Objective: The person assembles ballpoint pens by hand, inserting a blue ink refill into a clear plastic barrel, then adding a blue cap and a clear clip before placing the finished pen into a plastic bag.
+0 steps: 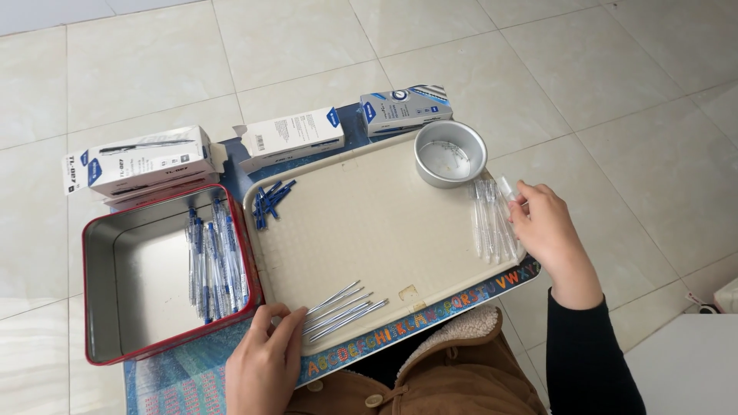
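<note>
Two hands busy: left hand (pixel 265 361) lies open on the refills (pixel 342 310), right hand (pixel 547 230) pinches a clear barrel (pixel 506 188); grab one refill, keep them parallel

clear pen barrels (pixel 492 219) | row, tray's right edge || silver refills (pixel 342 310) | fanned, tray's front edge

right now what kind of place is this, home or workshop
Probably a home used for piecework pen assembly: a tiled floor, a low table with an alphabet-print edge, and a beige tray of sorted pen parts.
</note>
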